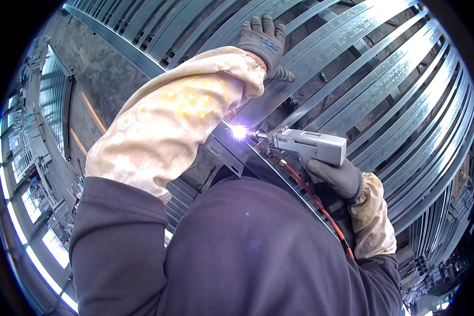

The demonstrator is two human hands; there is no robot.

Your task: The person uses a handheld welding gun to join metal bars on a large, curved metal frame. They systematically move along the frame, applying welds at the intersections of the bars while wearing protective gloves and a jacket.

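My right hand (336, 179), in a grey glove, grips a silver handheld welding gun (313, 146) whose nozzle points left. At its tip a bright violet-white arc (239, 131) throws sparks against a metal edge. A red hose (313, 197) runs down from beneath the gun past my right forearm. My gloved left hand (265, 42) lies flat with fingers spread on a wide galvanized steel bar (295, 71), beyond the arc. My left sleeve, pale with yellow flowers, passes just left of the arc and hides part of the metal there.
Parallel steel bars (389, 68) form a large grid, with gaps between them, across the far and right side. A long frame rail (118, 45) borders it at upper left. Orange strips (93, 112) lie on the floor (89, 63). Another slatted panel (54, 105) stands farther left.
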